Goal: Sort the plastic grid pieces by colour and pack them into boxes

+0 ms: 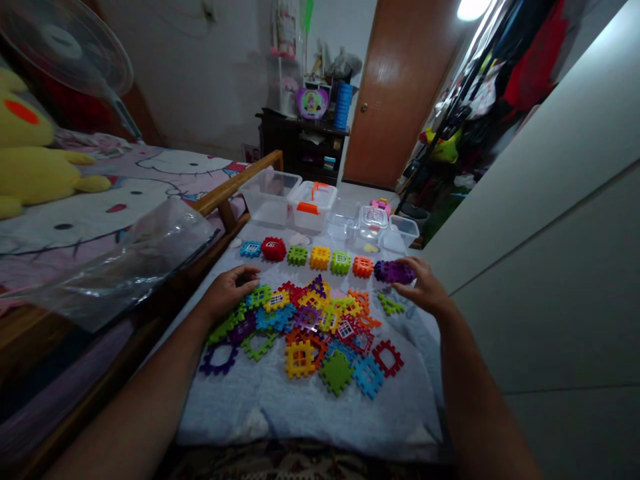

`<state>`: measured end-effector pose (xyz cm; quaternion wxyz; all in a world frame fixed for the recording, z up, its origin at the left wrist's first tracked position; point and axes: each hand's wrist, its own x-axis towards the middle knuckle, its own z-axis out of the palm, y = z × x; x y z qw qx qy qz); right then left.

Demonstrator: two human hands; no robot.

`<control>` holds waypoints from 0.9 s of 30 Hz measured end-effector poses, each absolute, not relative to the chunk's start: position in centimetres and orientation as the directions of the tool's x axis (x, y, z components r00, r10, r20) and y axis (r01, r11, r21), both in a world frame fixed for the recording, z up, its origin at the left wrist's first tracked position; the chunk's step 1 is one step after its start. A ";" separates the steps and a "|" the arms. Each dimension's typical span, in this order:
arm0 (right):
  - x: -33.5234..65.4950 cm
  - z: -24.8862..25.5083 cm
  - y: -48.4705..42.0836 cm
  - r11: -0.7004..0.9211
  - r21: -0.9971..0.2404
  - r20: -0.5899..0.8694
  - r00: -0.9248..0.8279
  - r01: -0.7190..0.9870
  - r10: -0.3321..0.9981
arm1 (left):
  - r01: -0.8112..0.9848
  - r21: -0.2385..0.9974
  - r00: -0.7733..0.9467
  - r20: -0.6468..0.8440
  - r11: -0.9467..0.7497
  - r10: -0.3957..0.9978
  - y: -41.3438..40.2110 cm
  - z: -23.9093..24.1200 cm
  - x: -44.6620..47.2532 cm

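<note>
A heap of coloured interlocking plastic tiles point(310, 327) lies on a light blue cloth point(280, 400). Behind it stands a row of sorted stacks: blue point(251, 249), red point(273, 249), green point(297, 255), yellow point(320, 257), light green point(341, 263), orange point(363, 267) and purple point(393, 272). My left hand point(227, 292) rests at the heap's left edge, fingers curled over the tiles there. My right hand point(423, 287) sits at the right end of the row, fingertips pinching the purple stack.
Clear plastic boxes point(270, 195), one with an orange-handled lid point(311, 203), stand behind the row. A bed with a wooden rail point(235, 187) and a plastic bag point(135, 260) is at left, a white wall at right. A door and clothes rack are beyond.
</note>
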<state>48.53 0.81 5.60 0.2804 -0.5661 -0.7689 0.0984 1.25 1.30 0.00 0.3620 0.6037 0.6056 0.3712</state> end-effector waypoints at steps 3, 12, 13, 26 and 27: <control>53.2 5.8 3.3 0.223 -0.489 0.225 -0.125 0.843 0.966 | 0.481 0.877 -0.003 0.015 -0.011 1.000 1.3 -0.1 1.2; 57.9 2.8 7.8 0.117 -0.601 0.016 -0.134 0.791 0.991 | 0.491 0.871 -0.017 0.015 -0.005 1.000 1.2 0.2 1.3; 58.1 2.5 8.0 0.121 -0.598 0.012 -0.143 0.792 0.990 | 0.493 0.870 -0.022 0.017 -0.004 1.000 1.2 0.3 1.3; 59.3 0.3 8.2 0.022 -0.745 -0.113 -0.159 0.667 0.981 | 0.503 0.864 -0.032 0.001 0.015 0.999 1.2 0.4 1.4; 59.3 0.1 8.2 0.013 -0.755 -0.122 -0.160 0.655 0.980 | 0.506 0.863 -0.028 0.001 0.014 1.000 1.2 0.2 1.3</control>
